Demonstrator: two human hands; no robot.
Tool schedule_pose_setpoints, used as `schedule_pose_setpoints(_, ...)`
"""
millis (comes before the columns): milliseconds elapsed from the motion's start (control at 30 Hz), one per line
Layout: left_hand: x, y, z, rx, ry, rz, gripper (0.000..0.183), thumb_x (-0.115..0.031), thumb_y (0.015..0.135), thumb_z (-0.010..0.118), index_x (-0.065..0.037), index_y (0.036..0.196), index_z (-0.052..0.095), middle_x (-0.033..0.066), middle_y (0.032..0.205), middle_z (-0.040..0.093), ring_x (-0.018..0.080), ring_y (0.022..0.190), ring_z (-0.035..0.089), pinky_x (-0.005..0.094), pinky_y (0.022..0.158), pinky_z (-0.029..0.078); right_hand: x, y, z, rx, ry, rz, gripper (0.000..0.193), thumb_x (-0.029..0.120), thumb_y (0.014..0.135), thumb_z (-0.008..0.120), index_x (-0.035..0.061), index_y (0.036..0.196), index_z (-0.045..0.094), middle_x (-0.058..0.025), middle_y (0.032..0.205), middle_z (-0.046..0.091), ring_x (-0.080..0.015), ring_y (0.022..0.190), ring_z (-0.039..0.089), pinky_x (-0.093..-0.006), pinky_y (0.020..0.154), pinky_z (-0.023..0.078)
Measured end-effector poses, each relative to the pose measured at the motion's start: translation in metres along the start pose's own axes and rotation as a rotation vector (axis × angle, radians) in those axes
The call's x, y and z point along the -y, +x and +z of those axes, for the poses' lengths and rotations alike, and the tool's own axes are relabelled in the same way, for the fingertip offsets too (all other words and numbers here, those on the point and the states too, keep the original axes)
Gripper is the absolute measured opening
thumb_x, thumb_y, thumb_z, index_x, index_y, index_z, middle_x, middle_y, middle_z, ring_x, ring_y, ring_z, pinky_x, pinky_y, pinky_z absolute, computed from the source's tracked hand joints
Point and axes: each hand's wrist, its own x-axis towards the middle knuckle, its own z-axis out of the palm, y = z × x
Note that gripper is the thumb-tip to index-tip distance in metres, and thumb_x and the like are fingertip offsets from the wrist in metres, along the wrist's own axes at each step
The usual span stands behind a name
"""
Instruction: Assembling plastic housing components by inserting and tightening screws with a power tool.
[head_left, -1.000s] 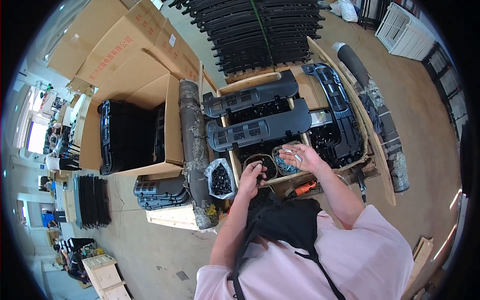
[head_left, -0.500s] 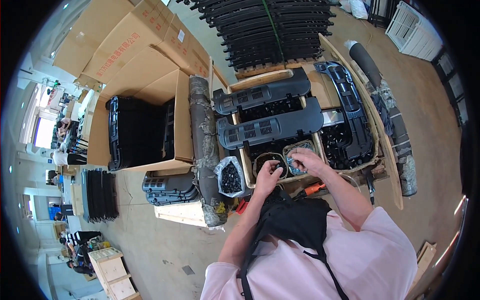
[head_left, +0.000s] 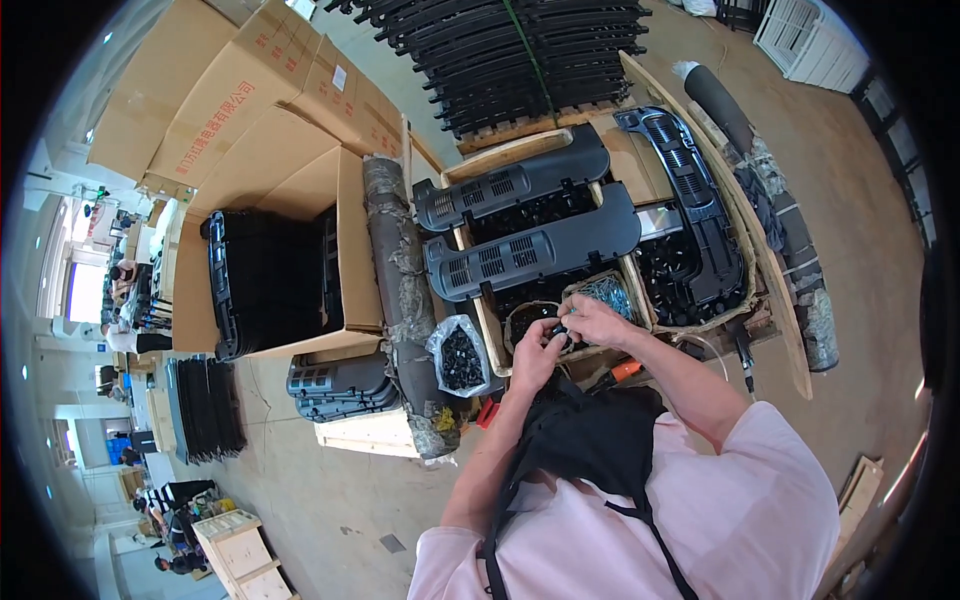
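Note:
My left hand (head_left: 535,358) pinches a small black part (head_left: 562,328). The fingers of my right hand (head_left: 598,323) close in on the same part from the right, so both sets of fingertips meet there; any other small piece between them is hidden. Under and beside the hands are a round container (head_left: 512,328) with dark contents and a lined container of thin silvery-blue pieces (head_left: 607,291), perhaps screws. Just beyond lie two long black slotted panels (head_left: 535,255), resting across a wooden-framed bin of small black parts.
A plastic bag of black pieces (head_left: 461,360) sits left of my hands, beside a worn padded roll (head_left: 395,260). An open carton (head_left: 358,240) holds black panels. Another black panel (head_left: 690,190) lies at right. An orange-black tool (head_left: 626,371) lies near my apron. People work far left.
My right hand has moved left from the silvery-blue pieces to meet my left hand at the small black part. The whole view has shifted slightly.

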Motion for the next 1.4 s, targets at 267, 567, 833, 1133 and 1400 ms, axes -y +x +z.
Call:
schedule_pose_setpoints(267,-0.011,0.004,-0.017,-0.051,0.142,0.071,0.037,-0.017,0.095,0.073,-0.003,0.128,0.068,0.009,0.09,0.072,0.0149,0.077,0.065,0.0325,0.075,0.055,-0.006,0.014,-0.004,0.095,-0.031,0.077,0.023,0.022,0.102,0.061,-0.0003,0.108,0.063,-0.0038,0.072,0.065,-0.0108,0.06,0.055,-0.0284,0.054,0.043)
schedule_pose_setpoints(567,-0.013,0.008,-0.052,-0.067,0.209,0.052,0.038,-0.017,0.093,0.073,-0.004,0.129,0.068,0.0146,0.097,0.075,0.0224,0.082,0.07,0.0366,0.079,0.056,0.027,0.027,0.018,0.06,-0.249,-0.006,0.027,0.02,0.095,0.063,-0.0022,0.11,0.069,-0.007,0.072,0.071,-0.0166,0.067,0.067,-0.0333,0.063,0.052)
schedule_pose_setpoints(833,-0.013,0.026,-0.095,-0.053,0.354,0.128,0.038,-0.02,0.093,0.072,-0.004,0.128,0.066,0.0196,0.11,0.075,0.0355,0.103,0.073,0.042,0.091,0.057,0.038,0.059,0.047,-0.027,-0.315,-0.113,0.023,0.021,0.093,0.066,-0.0001,0.103,0.067,-0.0149,0.075,0.072,-0.0279,0.071,0.072,-0.0419,0.067,0.054)
schedule_pose_setpoints(1133,-0.019,0.066,-0.135,-0.174,0.637,0.208,0.033,-0.021,0.09,0.075,-0.015,0.121,0.068,0.0146,0.111,0.066,0.0386,0.101,0.068,0.0488,0.087,0.055,0.053,0.119,0.067,-0.194,-0.712,-0.387,0.019,0.018,0.095,0.061,0.0032,0.107,0.059,-0.0223,0.092,0.073,-0.0437,0.095,0.07,-0.056,0.083,0.054)
schedule_pose_setpoints(1400,-0.013,0.073,-0.132,-0.157,0.659,0.192,0.035,-0.02,0.09,0.074,-0.015,0.123,0.063,0.0155,0.115,0.067,0.0399,0.106,0.068,0.0507,0.089,0.055,0.05,0.128,0.069,-0.173,-0.809,-0.322,0.019,0.014,0.094,0.061,0.002,0.108,0.057,-0.0239,0.092,0.072,-0.045,0.095,0.07,-0.0572,0.085,0.053)
